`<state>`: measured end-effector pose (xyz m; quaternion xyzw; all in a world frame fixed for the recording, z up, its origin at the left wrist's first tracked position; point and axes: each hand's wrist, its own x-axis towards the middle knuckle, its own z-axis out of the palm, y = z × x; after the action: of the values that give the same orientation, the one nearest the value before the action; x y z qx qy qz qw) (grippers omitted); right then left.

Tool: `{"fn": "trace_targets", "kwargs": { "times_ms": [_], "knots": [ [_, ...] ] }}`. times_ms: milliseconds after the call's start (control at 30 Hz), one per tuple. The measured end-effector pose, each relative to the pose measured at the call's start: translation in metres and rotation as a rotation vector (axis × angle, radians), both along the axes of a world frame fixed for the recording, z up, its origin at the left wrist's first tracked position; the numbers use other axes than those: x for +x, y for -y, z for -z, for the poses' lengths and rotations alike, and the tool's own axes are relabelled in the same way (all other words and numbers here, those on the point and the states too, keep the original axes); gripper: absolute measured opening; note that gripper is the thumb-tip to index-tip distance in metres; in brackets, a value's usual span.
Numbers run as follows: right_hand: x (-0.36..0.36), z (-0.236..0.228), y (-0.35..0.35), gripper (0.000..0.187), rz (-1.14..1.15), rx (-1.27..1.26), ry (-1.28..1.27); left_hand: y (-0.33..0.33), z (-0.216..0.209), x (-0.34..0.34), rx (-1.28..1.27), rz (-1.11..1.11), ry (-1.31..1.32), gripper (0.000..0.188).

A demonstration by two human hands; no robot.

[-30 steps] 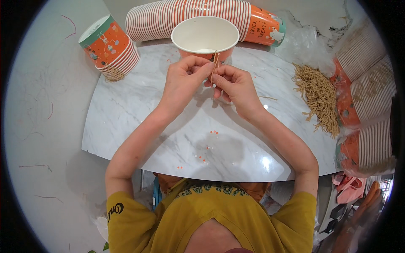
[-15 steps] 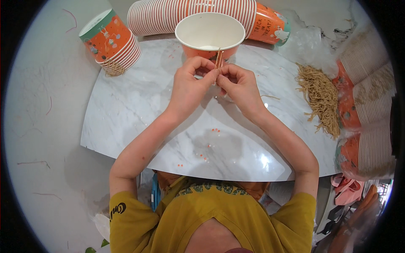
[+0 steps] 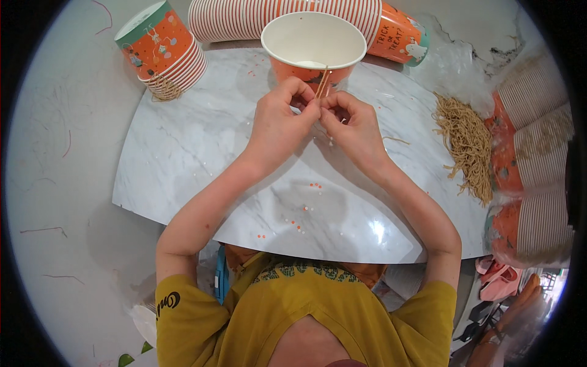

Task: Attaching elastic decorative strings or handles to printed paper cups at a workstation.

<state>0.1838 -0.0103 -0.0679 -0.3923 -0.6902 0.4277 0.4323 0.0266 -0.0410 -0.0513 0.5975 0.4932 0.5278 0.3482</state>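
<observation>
An orange paper bucket point(image 3: 306, 40) with a white inside stands upright at the far middle of the table. In front of it, a doubled piece of tan paper twine point(image 3: 323, 84) rises from my fingers to its near rim. My left hand point(image 3: 276, 125) pinches the twine between thumb and fingertips. Close beside it, the fingertips of my right hand point(image 3: 354, 125) are also closed on the twine, nearly touching the left ones. Whether the twine passes through the bucket's wall is hard to make out.
A long nested row of orange buckets point(image 3: 281, 19) lies behind. One stack point(image 3: 168, 58) with twine handles stands at the left. A heap of cut twine point(image 3: 465, 137) and bagged buckets point(image 3: 541, 159) are on the right. Small punched paper dots point(image 3: 298, 225) and a loose twine point(image 3: 396, 140) lie on the marble-patterned table point(image 3: 183, 165).
The view has shifted slightly. My hands stay pinched on the twine, which now leans a little more to the right, and the bucket sits slightly farther up in view.
</observation>
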Motion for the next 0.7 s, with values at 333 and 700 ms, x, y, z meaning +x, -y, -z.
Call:
{"fn": "trace_targets", "kwargs": {
  "times_ms": [333, 700],
  "knots": [
    [0.012, -0.024, -0.005, 0.011, 0.063, -0.059, -0.313, -0.007, -0.012, -0.023, -0.342, 0.193, 0.679, 0.009],
    [-0.004, -0.006, 0.009, 0.013, 0.02, -0.114, -0.385, -0.008, 0.006, -0.016, -0.455, 0.318, 0.946, 0.008]
  ]
}}
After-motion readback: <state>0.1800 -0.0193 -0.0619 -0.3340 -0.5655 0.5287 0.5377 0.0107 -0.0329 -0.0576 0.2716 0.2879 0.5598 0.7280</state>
